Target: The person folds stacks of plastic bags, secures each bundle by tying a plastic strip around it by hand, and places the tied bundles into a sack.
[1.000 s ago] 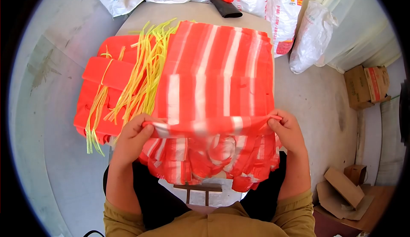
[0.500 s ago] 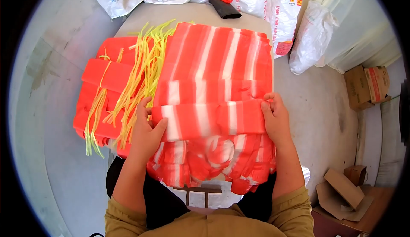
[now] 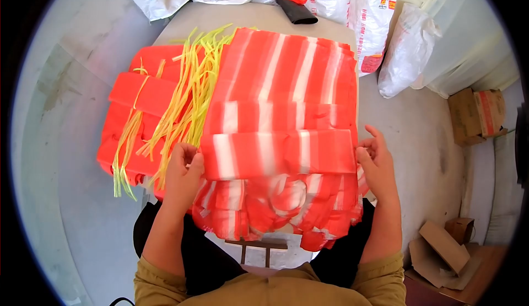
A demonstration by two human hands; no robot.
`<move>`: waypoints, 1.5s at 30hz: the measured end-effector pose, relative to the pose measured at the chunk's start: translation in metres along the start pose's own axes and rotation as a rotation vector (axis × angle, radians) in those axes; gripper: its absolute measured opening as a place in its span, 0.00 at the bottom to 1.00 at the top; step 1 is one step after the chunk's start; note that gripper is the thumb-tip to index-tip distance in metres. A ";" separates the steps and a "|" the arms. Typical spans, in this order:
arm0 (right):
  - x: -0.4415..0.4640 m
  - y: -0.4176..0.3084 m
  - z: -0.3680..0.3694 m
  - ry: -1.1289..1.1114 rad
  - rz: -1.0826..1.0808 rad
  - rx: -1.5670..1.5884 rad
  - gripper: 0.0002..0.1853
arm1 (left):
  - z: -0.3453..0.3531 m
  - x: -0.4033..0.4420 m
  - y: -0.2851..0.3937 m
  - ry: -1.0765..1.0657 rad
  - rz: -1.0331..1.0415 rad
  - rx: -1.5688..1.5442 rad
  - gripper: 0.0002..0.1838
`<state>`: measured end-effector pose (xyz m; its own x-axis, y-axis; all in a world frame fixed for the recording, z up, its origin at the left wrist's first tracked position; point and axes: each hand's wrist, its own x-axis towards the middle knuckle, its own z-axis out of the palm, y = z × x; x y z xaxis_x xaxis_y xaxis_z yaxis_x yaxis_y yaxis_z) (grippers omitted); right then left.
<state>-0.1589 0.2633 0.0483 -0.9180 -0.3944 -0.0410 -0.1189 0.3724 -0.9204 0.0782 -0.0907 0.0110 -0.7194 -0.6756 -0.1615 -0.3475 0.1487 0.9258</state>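
Note:
A stack of red-and-white striped plastic bags [image 3: 286, 80] lies in front of me, with a folded band [image 3: 325, 151] across its near part. Below that band, the bags' crumpled ends [image 3: 281, 201] hang over the near edge. My left hand [image 3: 184, 171] is at the band's left end, fingers curled, with a gap between them and the thumb. Just off the right end is my right hand [image 3: 377, 162], fingers apart and holding nothing. Left of the stack, yellow plastic strips [image 3: 187, 96] lie over red folded bundles [image 3: 149, 94], one of them tied.
The table [image 3: 220, 16] carries the stack. Behind it stand white printed sacks [image 3: 369, 19] and a black roll with a red piece [image 3: 295, 8]. Cardboard boxes [image 3: 468, 113] stand at the right, and flattened cardboard [image 3: 441, 251] lies lower right.
Both hands have come off the ends of the folded band and moved outward. The band now lies flat on the stack. The view has shifted slightly.

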 end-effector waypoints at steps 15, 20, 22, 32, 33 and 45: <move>-0.016 -0.013 -0.007 -0.324 0.270 0.169 0.37 | 0.001 -0.025 0.002 -0.174 -0.096 -0.013 0.09; -0.017 -0.006 0.000 -0.254 0.217 0.260 0.28 | 0.005 -0.026 0.004 -0.140 -0.249 -0.284 0.06; -0.015 -0.002 0.000 -0.230 0.192 0.266 0.23 | -0.003 -0.017 -0.014 -0.120 -0.150 -0.228 0.07; -0.013 -0.006 -0.003 -0.133 0.193 0.073 0.12 | -0.015 -0.008 -0.015 -0.121 -0.164 -0.193 0.12; -0.014 -0.010 -0.003 -0.075 0.195 -0.005 0.12 | -0.015 -0.008 -0.014 -0.005 -0.040 -0.058 0.13; -0.013 -0.037 0.073 -0.359 -0.788 -0.849 0.31 | 0.047 -0.018 0.057 -0.265 0.847 0.932 0.40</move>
<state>-0.1153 0.1931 0.0549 -0.3405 -0.9217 0.1861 -0.9316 0.3039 -0.1992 0.0428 -0.0363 0.0504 -0.9807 0.0243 0.1941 0.0643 0.9771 0.2029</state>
